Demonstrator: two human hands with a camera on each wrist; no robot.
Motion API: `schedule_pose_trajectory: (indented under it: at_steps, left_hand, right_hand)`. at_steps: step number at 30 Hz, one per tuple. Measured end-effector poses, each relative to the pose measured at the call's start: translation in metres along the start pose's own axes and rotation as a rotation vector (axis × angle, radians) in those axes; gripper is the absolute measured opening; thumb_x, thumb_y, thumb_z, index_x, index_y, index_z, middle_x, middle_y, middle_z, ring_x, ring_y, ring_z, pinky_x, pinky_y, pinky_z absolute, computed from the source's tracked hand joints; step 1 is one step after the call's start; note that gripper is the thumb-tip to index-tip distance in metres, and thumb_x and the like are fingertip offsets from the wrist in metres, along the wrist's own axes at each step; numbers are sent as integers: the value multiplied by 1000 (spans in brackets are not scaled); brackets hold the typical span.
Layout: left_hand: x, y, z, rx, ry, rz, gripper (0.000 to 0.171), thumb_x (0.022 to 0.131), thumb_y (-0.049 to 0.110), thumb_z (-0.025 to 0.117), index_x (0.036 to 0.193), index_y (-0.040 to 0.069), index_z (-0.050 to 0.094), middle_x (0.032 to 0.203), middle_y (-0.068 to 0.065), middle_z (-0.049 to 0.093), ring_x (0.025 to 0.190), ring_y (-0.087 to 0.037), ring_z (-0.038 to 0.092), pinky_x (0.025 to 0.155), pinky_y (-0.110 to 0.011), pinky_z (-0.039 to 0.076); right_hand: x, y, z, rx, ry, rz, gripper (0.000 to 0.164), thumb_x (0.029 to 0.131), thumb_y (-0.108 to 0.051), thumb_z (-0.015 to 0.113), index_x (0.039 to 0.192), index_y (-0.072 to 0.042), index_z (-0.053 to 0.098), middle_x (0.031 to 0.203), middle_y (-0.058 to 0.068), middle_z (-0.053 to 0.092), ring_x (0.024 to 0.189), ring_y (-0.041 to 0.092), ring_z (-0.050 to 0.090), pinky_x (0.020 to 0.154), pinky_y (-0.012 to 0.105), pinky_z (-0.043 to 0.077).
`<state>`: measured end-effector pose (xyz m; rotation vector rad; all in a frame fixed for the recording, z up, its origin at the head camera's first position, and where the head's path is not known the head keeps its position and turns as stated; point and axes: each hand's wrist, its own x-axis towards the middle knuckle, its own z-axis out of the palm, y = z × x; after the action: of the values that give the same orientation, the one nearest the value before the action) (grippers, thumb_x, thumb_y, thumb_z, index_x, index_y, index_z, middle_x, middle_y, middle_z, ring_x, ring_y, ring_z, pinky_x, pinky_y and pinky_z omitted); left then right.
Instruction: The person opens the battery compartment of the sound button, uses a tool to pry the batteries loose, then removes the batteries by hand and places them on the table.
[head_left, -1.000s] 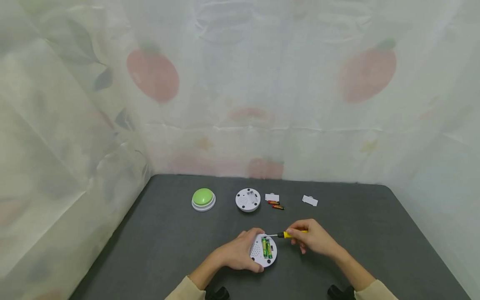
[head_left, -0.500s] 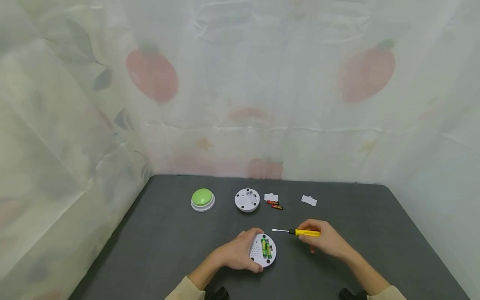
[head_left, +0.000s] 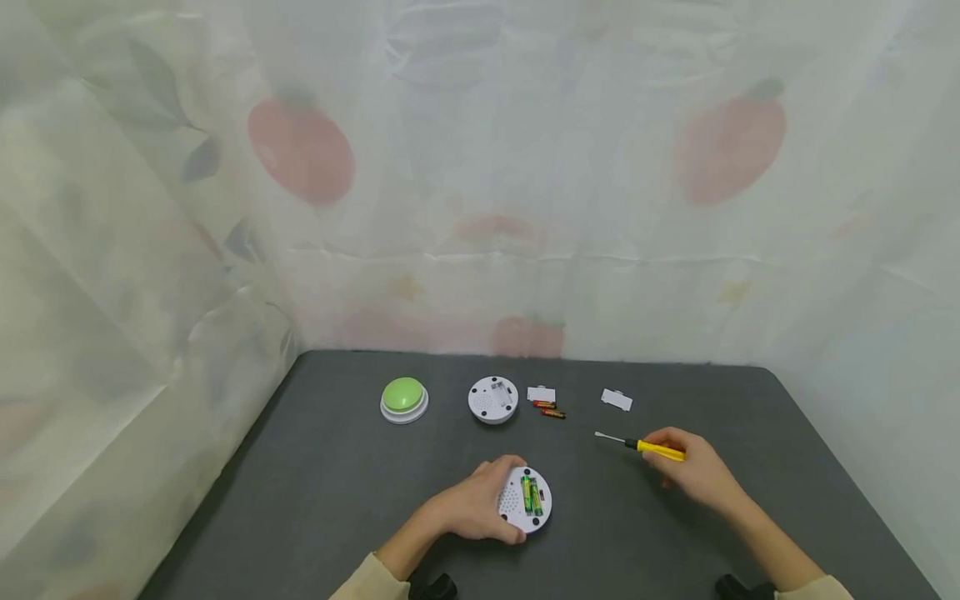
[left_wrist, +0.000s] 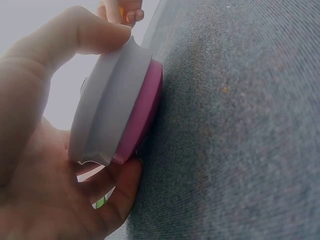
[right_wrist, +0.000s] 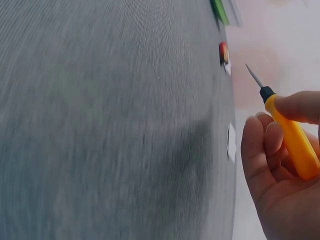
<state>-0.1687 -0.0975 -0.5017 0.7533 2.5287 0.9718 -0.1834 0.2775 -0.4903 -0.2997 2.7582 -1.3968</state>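
My left hand [head_left: 480, 502] grips a round white push button [head_left: 513, 504] by its sides, underside up. Two green batteries [head_left: 531, 496] lie in its uncovered compartment. In the left wrist view the white rim [left_wrist: 107, 100] shows between thumb and fingers, and the pink dome [left_wrist: 140, 115] faces the table. Off to the right, my right hand [head_left: 693, 471] holds a screwdriver [head_left: 660, 450] by its yellow handle. Its metal shaft points left, above the table and apart from the button. The right wrist view shows thumb and fingers around the handle [right_wrist: 295, 140].
Toward the back of the dark table [head_left: 337, 483] stands a green-domed button [head_left: 403, 396]. Beside it lies an upturned white button [head_left: 492, 400] with a bare compartment. Two red-and-black batteries [head_left: 553, 413] lie near a white cover [head_left: 541, 393]; another cover [head_left: 617, 400] is farther right.
My right hand has drawn the screwdriver away from the button's edge, to the right and slightly toward the back. The left hand keeps its hold on the button in place.
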Motion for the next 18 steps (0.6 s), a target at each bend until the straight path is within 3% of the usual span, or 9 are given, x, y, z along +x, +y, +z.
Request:
schedule_pose_trajectory:
  at_steps: [12,18]
  left_hand:
    - [-1,4,-1,2,2,-4,88,66,37,89,141,21,44,110,11,50,100,-8,45,82,-27,42]
    - [-2,5,-2,-4,-2,-3,89,66,36,89,141,20,44,110,11,50,99,-8,45,82,-26,42]
  right_hand:
    - [-1,23,-29,-147,131,45,38,99,-27,68,122,3,63,111,20,65,66,18,61,60,31,53]
    - [-3,36,-42,-194,182,7,36,101,-23,65,122,6,62,110,25,65,65,16,62,58,30,52]
